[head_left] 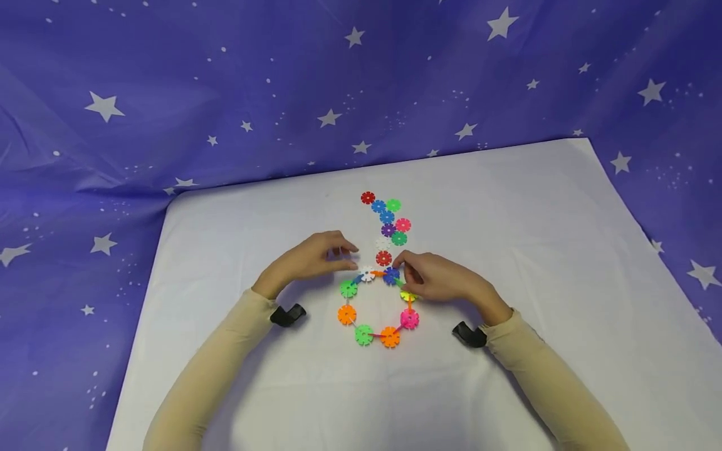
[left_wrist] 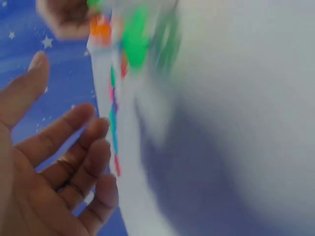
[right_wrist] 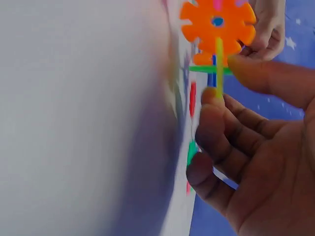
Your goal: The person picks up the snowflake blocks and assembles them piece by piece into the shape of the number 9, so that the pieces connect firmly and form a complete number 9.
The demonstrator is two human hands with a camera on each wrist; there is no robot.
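Observation:
A ring of notched interlocking plastic discs point(head_left: 346, 315) in several colours lies on the white cloth, flat discs linked by others set on edge. My right hand point(head_left: 437, 275) pinches it at the upper right, by the yellow disc point(right_wrist: 219, 69) and the blue disc point(head_left: 390, 276). In the right wrist view an orange disc point(right_wrist: 197, 32) stands just beyond the thumb. My left hand point(head_left: 316, 255) hovers at the ring's upper left with fingers loosely bent and nothing between them. Its thumb tip is close to the white disc point(head_left: 368, 274).
Beyond the ring, loose discs trail away in a crooked line, from a red disc point(head_left: 383, 258) past a purple disc point(head_left: 388, 230) to a dark red disc point(head_left: 368, 198). A white cloth point(head_left: 536, 238) covers the table. Behind hangs a blue star-patterned curtain point(head_left: 282, 81).

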